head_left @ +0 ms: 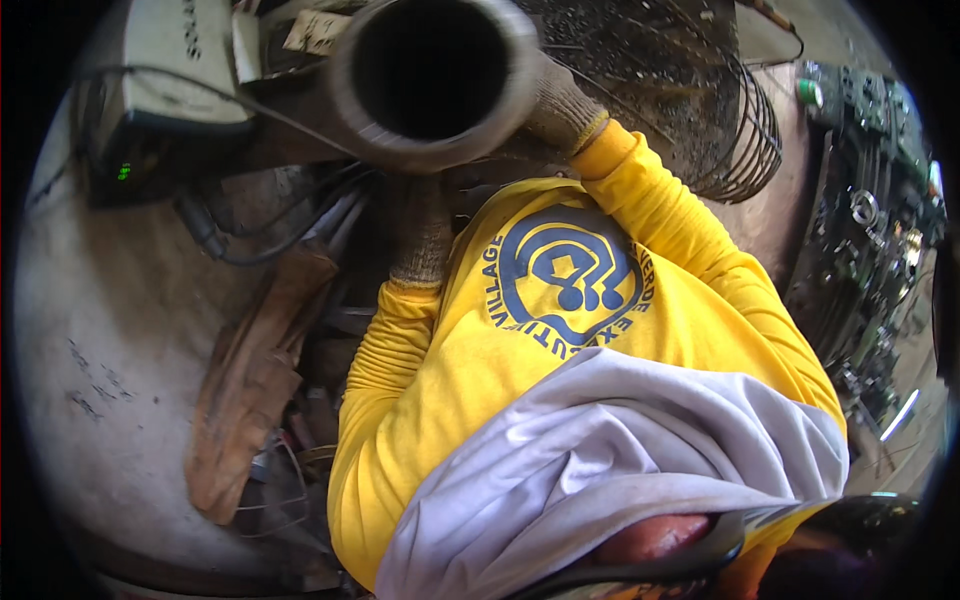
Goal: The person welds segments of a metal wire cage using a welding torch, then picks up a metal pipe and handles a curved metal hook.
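Observation:
A wide, hollow metal pipe (435, 155) fills the top middle, its round open end turned up toward me and its inside dark. Around its right side I grip it with my right hand (568, 106), in a knitted work glove; the fingertips are hidden behind the pipe. My left hand (420, 232), gloved the same way, reaches up under the near side of the rim and supports the pipe from below. Its fingers are out of sight beneath the pipe. The pipe's rim is slightly blurred.
At the upper left stands a grey machine box (178, 75) with a green display and black cables (210, 235). A brown leathery piece (250, 395) lies below. Wire rings (755, 140) hang by a grimy dark surface (650, 70). Small metal parts (865, 210) clutter the right.

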Demonstrator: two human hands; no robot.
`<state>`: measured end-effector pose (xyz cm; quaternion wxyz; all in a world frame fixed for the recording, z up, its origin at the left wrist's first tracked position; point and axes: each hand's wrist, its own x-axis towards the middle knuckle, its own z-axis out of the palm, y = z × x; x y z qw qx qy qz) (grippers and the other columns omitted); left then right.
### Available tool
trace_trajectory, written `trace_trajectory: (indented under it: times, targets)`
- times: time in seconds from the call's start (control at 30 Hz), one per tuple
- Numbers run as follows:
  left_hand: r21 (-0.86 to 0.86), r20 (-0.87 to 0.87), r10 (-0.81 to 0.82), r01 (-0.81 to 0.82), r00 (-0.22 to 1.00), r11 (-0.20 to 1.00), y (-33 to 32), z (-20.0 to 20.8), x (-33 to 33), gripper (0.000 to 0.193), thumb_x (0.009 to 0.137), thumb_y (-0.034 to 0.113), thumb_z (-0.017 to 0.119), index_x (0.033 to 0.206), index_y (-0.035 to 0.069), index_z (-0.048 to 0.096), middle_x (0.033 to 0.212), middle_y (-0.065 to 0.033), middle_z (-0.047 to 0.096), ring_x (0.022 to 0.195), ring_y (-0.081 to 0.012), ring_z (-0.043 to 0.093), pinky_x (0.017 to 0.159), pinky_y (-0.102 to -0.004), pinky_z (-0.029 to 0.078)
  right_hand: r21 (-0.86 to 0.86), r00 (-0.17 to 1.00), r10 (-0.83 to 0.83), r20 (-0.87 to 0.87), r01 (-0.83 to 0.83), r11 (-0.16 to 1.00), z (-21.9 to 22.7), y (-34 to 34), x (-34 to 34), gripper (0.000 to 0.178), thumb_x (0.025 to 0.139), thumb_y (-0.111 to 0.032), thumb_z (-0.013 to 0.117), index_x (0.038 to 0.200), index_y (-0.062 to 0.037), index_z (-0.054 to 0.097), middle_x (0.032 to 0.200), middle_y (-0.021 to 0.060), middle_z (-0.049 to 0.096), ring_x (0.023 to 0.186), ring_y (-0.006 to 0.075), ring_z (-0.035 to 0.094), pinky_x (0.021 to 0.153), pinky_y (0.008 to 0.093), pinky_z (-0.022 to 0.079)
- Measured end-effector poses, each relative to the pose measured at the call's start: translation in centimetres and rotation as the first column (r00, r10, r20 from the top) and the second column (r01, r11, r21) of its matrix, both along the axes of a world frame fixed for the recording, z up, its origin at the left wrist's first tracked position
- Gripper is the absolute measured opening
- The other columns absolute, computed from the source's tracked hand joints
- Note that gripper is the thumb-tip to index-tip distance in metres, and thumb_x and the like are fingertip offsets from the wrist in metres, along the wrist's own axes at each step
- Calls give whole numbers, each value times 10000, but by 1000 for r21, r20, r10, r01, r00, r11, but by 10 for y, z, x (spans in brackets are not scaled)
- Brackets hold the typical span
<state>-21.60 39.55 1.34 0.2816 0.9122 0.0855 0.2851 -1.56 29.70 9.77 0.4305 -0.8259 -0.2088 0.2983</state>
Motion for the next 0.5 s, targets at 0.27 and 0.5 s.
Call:
trace_trajectory:
  times: [0.27,0.5]
  targets:
    - [-287,-250,-228,153,941,946,3,37,-1,384,863,90,685,1209,7,540,991,-174,600,911,-381,592,817,-492,478,885,962,245,-119,-9,466,34,1,-27,815,912,-626,608,1394,24,511,1284,206,633,1190,317,632,1052,408,462]
    - [409,-314,-61,193,947,892,-18,25,-5,653,839,191,741,1400,-3,466,1310,-272,541,1233,-482,511,1045,-535,407,764,968,188,164,-245,597,34,13,-32,992,777,-730,694,1392,23,501,1285,232,622,1229,349,609,1056,423,462]
